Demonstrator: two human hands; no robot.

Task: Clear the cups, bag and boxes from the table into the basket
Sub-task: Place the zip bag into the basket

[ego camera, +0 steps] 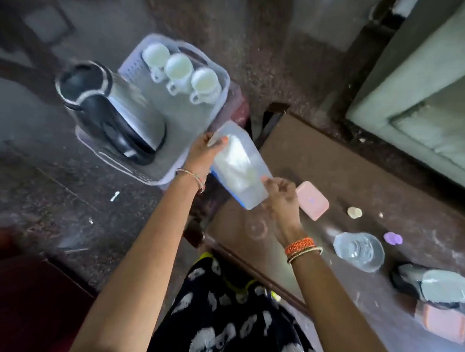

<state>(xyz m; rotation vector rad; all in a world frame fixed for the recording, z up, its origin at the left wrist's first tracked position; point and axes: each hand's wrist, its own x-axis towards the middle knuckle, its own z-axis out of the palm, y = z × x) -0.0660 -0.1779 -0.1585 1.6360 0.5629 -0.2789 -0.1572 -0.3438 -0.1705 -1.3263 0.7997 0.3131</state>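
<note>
We hold the clear, stiff plastic box [238, 162] with white contents between table and lilac basket [222, 100], left hand [200, 152] and right hand [281, 194] fingers pinching opposite ends; probably light, slippery.

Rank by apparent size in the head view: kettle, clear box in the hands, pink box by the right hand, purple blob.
1. kettle
2. clear box, held by left hand and right hand; nearer the camera, so its gap to the kettle is unsure
3. pink box
4. purple blob
</note>
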